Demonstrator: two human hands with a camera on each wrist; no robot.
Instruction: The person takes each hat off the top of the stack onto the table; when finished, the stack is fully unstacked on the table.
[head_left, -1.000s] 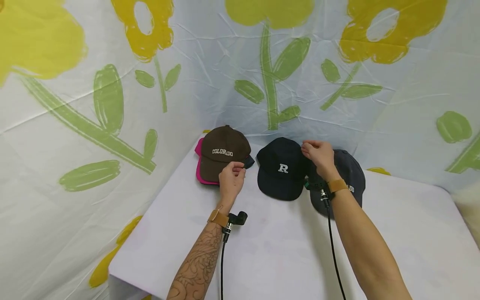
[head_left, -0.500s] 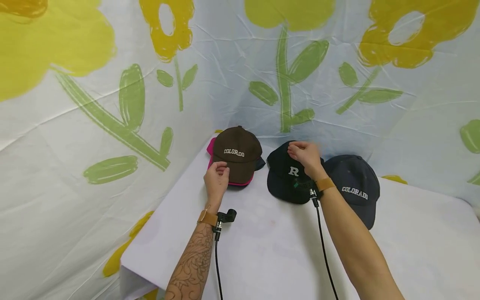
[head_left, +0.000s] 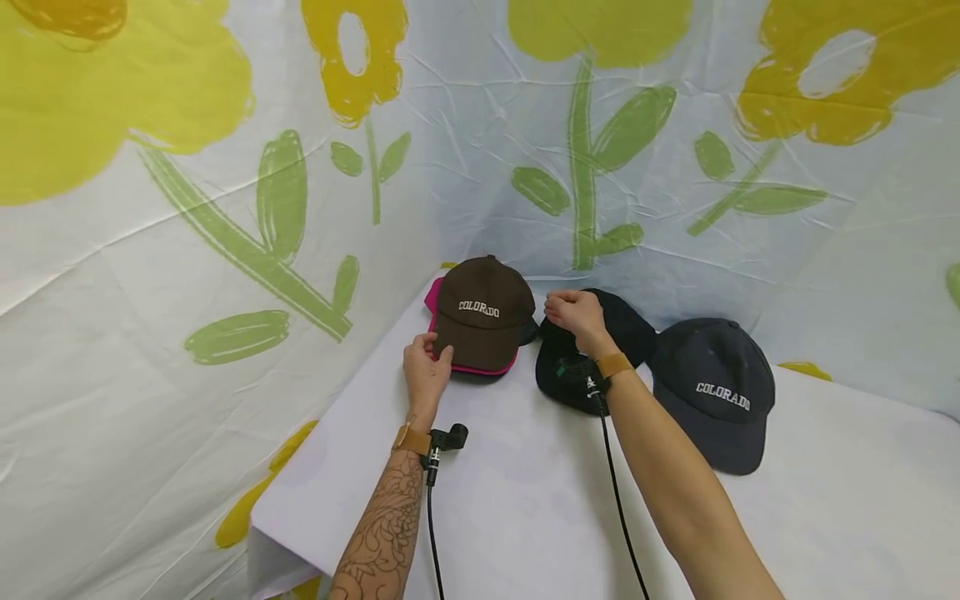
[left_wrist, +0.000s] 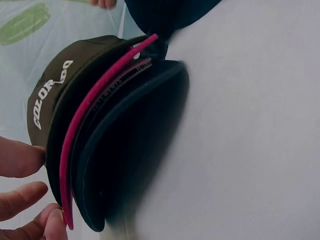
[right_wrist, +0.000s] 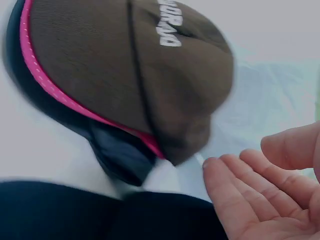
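Observation:
A brown cap lettered COLORADO (head_left: pixel 486 312) tops a small stack at the back left, over a cap with a pink brim edge (left_wrist: pixel 67 145) and a dark cap (left_wrist: pixel 135 125). My left hand (head_left: pixel 427 375) is at the stack's left front side. In the left wrist view its fingertips are at the brim edges, spread apart, and one seems to touch the pink edge. My right hand (head_left: pixel 579 318) hovers in front of a black cap (head_left: pixel 621 321), partly covering it. Its fingers (right_wrist: pixel 260 192) extend toward the brown cap, with nothing between them and the thumb.
A dark grey cap lettered COLORADO (head_left: pixel 712 392) lies to the right, beside the black cap. The white-covered table (head_left: pixel 510 500) has its left edge near my left forearm. A flower-printed sheet (head_left: pixel 480 167) hangs behind. A cable (head_left: pixel 618 500) trails from each wrist camera.
My right hand has moved left, from between the black and grey caps to beside the brown cap. My left hand has shifted from the brown cap's front right to its left side. The view has turned right.

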